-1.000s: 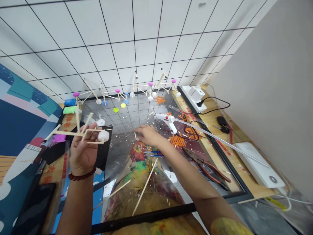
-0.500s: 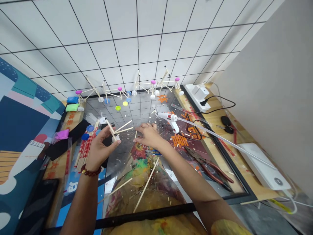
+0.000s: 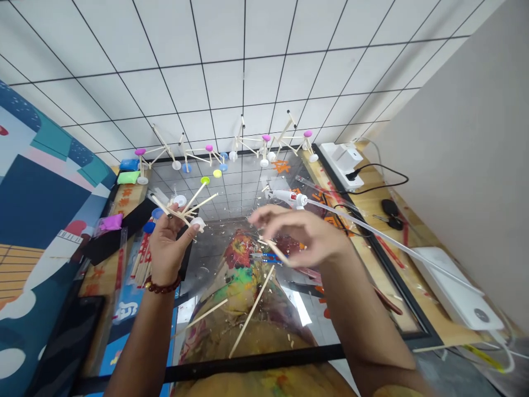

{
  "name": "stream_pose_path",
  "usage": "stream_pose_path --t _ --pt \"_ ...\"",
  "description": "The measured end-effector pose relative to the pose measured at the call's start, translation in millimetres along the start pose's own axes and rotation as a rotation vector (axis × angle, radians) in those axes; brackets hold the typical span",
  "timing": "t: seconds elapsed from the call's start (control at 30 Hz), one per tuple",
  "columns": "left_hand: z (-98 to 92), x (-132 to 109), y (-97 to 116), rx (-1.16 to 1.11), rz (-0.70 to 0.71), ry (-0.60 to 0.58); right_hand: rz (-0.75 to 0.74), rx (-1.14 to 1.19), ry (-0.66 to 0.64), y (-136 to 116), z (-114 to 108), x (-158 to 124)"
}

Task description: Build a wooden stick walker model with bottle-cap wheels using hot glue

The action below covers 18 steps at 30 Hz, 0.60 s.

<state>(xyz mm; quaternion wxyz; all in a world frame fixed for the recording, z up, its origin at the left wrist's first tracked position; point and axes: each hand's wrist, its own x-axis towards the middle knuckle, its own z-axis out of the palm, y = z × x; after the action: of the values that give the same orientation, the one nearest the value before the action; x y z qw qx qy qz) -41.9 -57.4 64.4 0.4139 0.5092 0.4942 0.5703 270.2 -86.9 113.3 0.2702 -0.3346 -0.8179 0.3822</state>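
Note:
My left hand (image 3: 167,248) is raised over the left of the glass-topped table (image 3: 231,190), closed on a small model of thin wooden sticks and white caps (image 3: 185,212). A bead bracelet sits on that wrist. My right hand (image 3: 300,231) hovers above the middle of the table, fingers loosely curled, pinching a short wooden stick (image 3: 276,251). Under it lie blue-handled scissors (image 3: 264,257) and long loose sticks (image 3: 251,311).
Several finished stick models with pink, blue and white caps (image 3: 231,150) line the back edge by the tiled wall. A white glue gun (image 3: 289,197) with a long glue stick, pliers, a power strip (image 3: 345,161) with cable and a white box lie to the right. A stick bundle (image 3: 142,259) lies left.
My right hand has lifted off the table and moved right and toward me with a short stick. My left hand came down and inward with the model, turning it.

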Motion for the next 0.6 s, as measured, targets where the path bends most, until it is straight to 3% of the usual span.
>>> stream_pose_path --t 0.1,0.2,0.3,0.47,0.6 --pt "0.4 -0.4 -0.9 0.001 -0.011 -0.029 0.167 -0.125 0.128 19.6 34.5 29.3" --pt "-1.0 -0.3 -3.1 0.074 -0.033 -0.127 0.251 -0.264 0.103 46.8 62.9 51.2" --pt "-2.4 -0.5 -6.0 0.177 -0.036 -0.183 0.258 -0.354 0.064 61.5 70.5 56.5" --pt "-1.4 -0.9 -9.3 0.191 -0.02 -0.163 0.196 -0.467 0.086 45.7 71.3 50.3" --pt "-0.5 -0.9 -11.3 0.195 -0.029 -0.155 0.056 -0.608 -0.04 17.1 93.0 33.7"
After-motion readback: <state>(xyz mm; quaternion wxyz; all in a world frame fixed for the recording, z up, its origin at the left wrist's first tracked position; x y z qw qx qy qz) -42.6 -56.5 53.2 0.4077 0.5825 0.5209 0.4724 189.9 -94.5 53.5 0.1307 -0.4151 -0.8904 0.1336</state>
